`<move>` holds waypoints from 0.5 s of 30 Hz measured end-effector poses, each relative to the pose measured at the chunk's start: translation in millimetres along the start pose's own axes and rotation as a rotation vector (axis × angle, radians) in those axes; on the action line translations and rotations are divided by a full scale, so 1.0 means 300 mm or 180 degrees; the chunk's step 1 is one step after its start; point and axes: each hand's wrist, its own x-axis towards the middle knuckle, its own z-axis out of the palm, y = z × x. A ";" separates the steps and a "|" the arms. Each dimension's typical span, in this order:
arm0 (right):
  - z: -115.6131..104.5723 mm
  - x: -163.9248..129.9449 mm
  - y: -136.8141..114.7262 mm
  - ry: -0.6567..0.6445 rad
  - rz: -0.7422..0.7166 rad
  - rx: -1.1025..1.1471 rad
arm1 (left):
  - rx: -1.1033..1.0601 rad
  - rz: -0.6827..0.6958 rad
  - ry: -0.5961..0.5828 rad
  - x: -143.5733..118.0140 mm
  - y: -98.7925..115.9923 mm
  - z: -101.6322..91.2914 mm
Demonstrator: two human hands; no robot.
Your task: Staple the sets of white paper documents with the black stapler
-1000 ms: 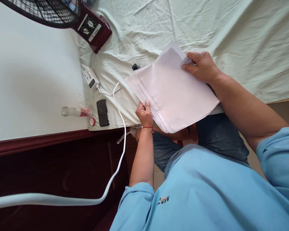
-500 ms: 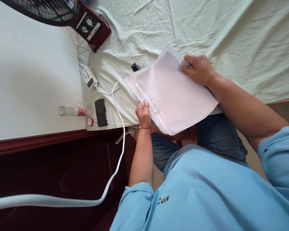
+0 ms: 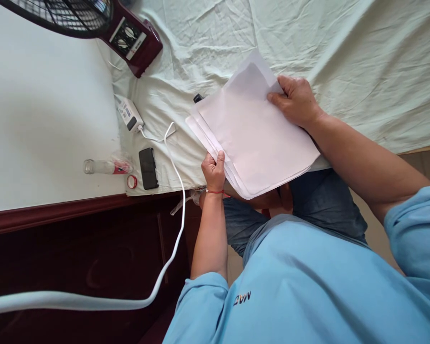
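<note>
Several large white sheets of paper [image 3: 258, 134] are held in a loose stack above my lap and the near edge of the bed. My left hand [image 3: 214, 171] pinches their left edge, thumb on top and fingers beneath. At the upper right side, my right hand [image 3: 296, 101] is closed on the sheets, its thumb lying over the top one. The left edges are slightly fanned, and the far corner bends. A small black object [image 3: 198, 98] is partly covered by the paper.
A pale green sheet [image 3: 344, 62] covers the bed. To the left are a dark red fan [image 3: 138, 48], a white power adapter [image 3: 129, 114] with a white cable [image 3: 181, 210], a black phone [image 3: 148, 168], a glass bottle [image 3: 99, 166] and a red-rimmed ring [image 3: 132, 181].
The stack has shifted slightly, its far corner now reaching farther up and its lower right edge drawn in. Both hands keep their grip. The view has moved a little.
</note>
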 end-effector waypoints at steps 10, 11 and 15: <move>0.010 0.002 -0.011 0.0264 0.0022 0.0026 | -0.0188 0.0024 0.0011 0.004 -0.027 0.013; 0.010 0.000 -0.015 0.0220 0.0070 0.0046 | -0.0192 0.0010 0.0012 0.004 -0.028 0.013; 0.014 -0.012 -0.033 0.0022 0.0119 0.0040 | -0.0090 -0.0026 0.0011 0.004 -0.026 0.006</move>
